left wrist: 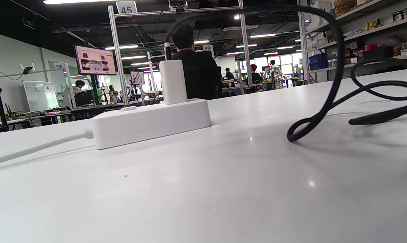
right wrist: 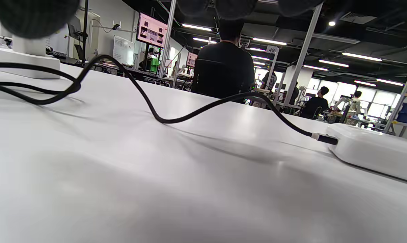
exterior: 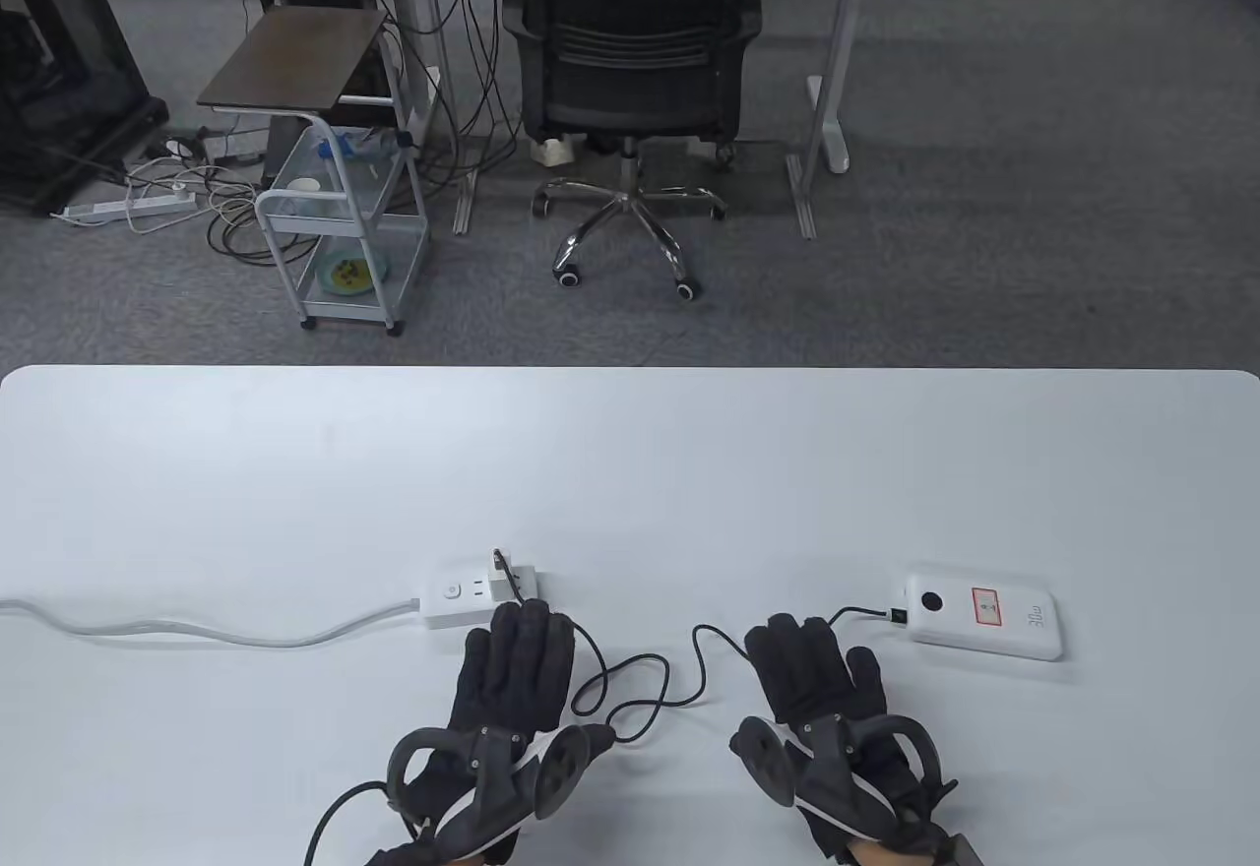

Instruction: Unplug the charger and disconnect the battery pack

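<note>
A white power strip (exterior: pixel 471 598) lies on the white table (exterior: pixel 630 472), with a white charger (exterior: pixel 520 579) plugged into its right end. In the left wrist view the charger (left wrist: pixel 172 81) stands upright on the strip (left wrist: pixel 149 122). A black cable (exterior: pixel 650 679) runs from the charger in loops to the white battery pack (exterior: pixel 984 612) at the right and is plugged into its left end (right wrist: pixel 326 138). My left hand (exterior: pixel 517 674) lies flat, fingertips just short of the strip and charger. My right hand (exterior: pixel 812 674) lies flat to the left of the battery pack, holding nothing.
The strip's white cord (exterior: pixel 197 628) runs off the table's left edge. Beyond the table's far edge stand an office chair (exterior: pixel 630 79) and a wire cart (exterior: pixel 340 226) on the carpet.
</note>
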`<action>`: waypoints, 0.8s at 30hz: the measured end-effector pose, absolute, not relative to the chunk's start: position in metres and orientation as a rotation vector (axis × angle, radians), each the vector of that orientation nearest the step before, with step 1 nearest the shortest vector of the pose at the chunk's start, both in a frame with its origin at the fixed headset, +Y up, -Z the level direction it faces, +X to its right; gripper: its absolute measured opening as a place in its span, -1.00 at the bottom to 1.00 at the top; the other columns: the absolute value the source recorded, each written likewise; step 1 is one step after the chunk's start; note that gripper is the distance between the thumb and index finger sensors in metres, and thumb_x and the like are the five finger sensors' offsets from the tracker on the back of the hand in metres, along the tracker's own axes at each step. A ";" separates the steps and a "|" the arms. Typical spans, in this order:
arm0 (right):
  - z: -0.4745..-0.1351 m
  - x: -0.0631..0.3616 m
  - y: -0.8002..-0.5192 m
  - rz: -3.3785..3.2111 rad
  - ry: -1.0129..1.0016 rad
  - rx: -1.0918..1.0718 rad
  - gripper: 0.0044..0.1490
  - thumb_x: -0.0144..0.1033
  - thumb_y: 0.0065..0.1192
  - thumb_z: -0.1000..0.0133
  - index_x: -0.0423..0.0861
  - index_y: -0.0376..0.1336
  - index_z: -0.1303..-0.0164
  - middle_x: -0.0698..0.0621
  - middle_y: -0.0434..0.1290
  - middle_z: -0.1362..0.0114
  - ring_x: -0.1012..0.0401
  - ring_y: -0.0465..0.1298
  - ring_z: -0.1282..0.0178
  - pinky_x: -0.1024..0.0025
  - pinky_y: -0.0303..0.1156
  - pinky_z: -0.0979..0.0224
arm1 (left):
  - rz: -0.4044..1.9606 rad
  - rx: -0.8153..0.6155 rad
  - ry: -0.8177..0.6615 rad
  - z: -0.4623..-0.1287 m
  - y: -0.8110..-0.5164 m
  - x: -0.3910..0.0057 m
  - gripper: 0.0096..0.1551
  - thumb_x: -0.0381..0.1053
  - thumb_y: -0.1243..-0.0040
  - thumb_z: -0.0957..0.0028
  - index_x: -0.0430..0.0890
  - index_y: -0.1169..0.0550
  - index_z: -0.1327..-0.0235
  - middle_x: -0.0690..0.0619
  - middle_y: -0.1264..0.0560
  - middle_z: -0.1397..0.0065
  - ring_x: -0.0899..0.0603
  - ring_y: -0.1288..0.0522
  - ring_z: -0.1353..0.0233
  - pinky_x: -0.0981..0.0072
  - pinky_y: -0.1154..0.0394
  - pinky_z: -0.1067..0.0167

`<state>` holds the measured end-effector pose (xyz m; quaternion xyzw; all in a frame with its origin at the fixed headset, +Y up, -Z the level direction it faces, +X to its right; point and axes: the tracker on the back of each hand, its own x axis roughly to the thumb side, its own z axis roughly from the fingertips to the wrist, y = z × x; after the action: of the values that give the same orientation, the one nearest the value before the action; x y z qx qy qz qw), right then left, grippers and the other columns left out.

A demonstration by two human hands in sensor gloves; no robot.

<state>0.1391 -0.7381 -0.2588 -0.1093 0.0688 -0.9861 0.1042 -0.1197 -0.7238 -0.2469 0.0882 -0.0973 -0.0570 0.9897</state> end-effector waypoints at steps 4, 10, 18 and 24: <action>-0.257 0.138 -0.741 -2.885 0.191 -0.333 0.20 0.38 -0.08 0.12 0.09 -0.33 -0.63 -0.02 -0.18 -0.80 -0.09 0.00 -0.74 -0.28 0.08 -0.57 | -0.125 0.161 -0.197 -0.248 -0.726 -0.120 0.26 0.69 0.22 0.17 0.07 0.02 -0.75 0.02 0.03 -0.86 -0.23 -0.05 -0.86 -0.01 -0.02 -0.71; -0.259 0.139 -0.743 -2.878 0.156 -0.322 0.19 0.37 -0.06 0.12 0.10 -0.33 -0.62 -0.03 -0.19 -0.80 -0.09 0.00 -0.74 -0.28 0.08 -0.57 | -0.106 0.145 -0.191 -0.250 -0.727 -0.122 0.25 0.69 0.22 0.16 0.07 0.00 -0.75 0.01 0.02 -0.86 -0.23 -0.07 -0.86 -0.02 -0.04 -0.71; -0.262 0.142 -0.745 -2.802 0.163 -0.302 0.19 0.36 -0.04 0.12 0.10 -0.32 -0.62 -0.02 -0.18 -0.80 -0.09 0.00 -0.74 -0.27 0.08 -0.58 | -0.093 0.118 -0.186 -0.252 -0.727 -0.122 0.24 0.69 0.21 0.16 0.08 0.00 -0.75 0.02 0.01 -0.86 -0.22 -0.07 -0.86 -0.01 -0.04 -0.71; -0.267 0.144 -0.746 -2.832 0.137 -0.293 0.18 0.36 -0.03 0.11 0.11 -0.31 -0.62 -0.02 -0.18 -0.80 -0.08 0.01 -0.74 -0.27 0.08 -0.58 | -0.089 0.102 -0.190 -0.256 -0.729 -0.122 0.23 0.69 0.20 0.15 0.09 -0.02 -0.75 0.04 0.01 -0.86 -0.22 -0.07 -0.86 -0.01 -0.04 -0.72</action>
<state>0.1437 -0.7458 -0.2672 -0.1017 0.0474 -0.9831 0.1449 -0.1225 -0.7288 -0.2560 0.0508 -0.0946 -0.0446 0.9932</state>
